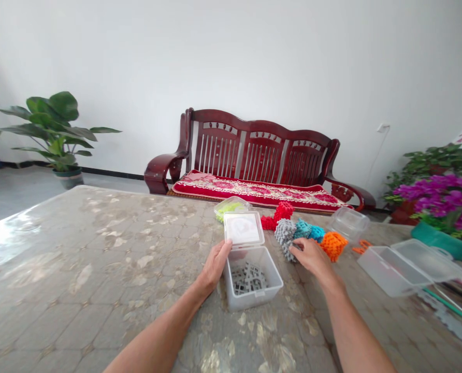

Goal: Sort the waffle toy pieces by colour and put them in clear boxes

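Observation:
A clear plastic box [254, 299] stands on the table with its hinged lid [244, 228] tipped back. Inside lie several flat grey lattice-shaped pieces [249, 278]. My left hand [214, 265] grips the box at its back left corner, beside the lid hinge. To the right, my right hand [313, 256] has its thumb and fingers closed at the lower end of a grey knobbly block structure [285, 231]. The fingers partly hide the spot they touch. Around it sit similar structures in red [283, 211], teal-blue [304, 229] and orange [333, 245].
Behind the lid is a clear container with yellow-green pieces [231, 207]. At right are an upturned clear container [348, 224], an open clear box [388, 272], orange pieces [362, 247] and a purple flower pot [444, 241]. A wooden bench [254, 150] stands beyond the table [99, 280].

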A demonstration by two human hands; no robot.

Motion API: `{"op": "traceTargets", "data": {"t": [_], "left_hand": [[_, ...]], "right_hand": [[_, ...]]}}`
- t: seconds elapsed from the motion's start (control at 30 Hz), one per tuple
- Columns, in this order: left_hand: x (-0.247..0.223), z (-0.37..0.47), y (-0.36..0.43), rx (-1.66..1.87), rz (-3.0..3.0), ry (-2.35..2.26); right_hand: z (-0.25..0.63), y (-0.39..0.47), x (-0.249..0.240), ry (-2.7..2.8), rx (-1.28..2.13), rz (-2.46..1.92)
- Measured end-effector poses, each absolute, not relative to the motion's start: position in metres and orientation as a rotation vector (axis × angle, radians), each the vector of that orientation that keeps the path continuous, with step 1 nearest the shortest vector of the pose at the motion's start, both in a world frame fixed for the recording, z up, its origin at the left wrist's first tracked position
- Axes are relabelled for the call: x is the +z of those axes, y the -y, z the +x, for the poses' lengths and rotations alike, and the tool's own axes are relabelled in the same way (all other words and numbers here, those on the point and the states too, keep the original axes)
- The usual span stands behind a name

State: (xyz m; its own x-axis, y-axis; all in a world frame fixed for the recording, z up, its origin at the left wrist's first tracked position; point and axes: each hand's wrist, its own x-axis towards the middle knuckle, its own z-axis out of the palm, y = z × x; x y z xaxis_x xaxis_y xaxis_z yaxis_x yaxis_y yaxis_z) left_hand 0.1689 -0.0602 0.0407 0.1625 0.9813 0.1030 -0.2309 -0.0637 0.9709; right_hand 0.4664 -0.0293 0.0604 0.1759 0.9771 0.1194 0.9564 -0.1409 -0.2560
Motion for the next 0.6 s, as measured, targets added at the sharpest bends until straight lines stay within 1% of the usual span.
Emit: {"op": "traceTargets", "data": {"t": [0.3,0.47,0.6], "left_hand": [[0.0391,0.1693,0.0590,1.243,1.172,-0.871],[0.0426,0.1694,0.0612,1.231,1.161,-0.870],[0.0430,0.1693,0.0611,1.232,1.167,-0.865]], "right_hand": [[0.4621,0.0319,0.0611,1.797,0.042,-2.307],[0.4656,0.0294,0.0558,1.791,0.143,-2.240],[0.4649,0.0305,0.0591,1.829,0.125,-2.177]]}}
